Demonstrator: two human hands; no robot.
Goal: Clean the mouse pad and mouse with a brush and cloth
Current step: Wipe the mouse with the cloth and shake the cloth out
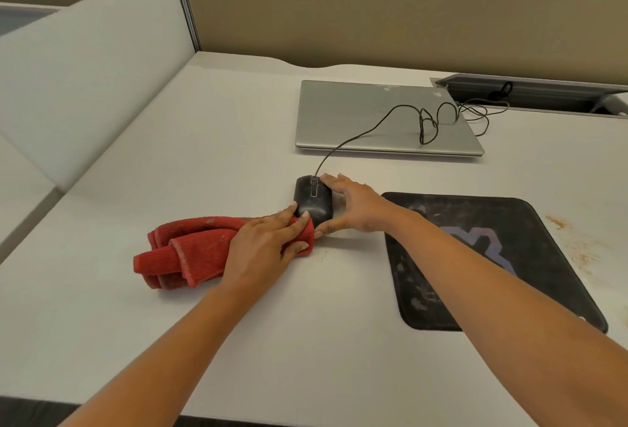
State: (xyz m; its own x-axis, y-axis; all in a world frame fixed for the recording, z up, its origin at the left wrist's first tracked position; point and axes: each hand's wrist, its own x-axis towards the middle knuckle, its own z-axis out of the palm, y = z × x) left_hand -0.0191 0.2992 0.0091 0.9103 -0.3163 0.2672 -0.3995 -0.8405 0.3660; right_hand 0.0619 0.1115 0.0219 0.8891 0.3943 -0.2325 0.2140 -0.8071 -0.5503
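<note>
Head camera view of a wipe-down in progress: the person's right hand (356,209) clasps the black mouse (312,199) from its right side, fingers reaching to the front and thumb at the near end. The left hand (268,243) grips one end of a bunched red cloth (190,250) and presses it against the mouse's near left edge. The mouse sits on the white desk (238,324) at centre frame, just left of the mouse pad (503,219) and off it, its cable (356,136) trailing up across a closed laptop (373,114). By the look of things the job is only partly done: the mouse shows a dull grey film on its back, and the pad, at right of frame and partly under the right forearm, carries pale smudges and looks not yet cleaned. No brush is in view, so whether the brushing is done or yet to come cannot be told.
</note>
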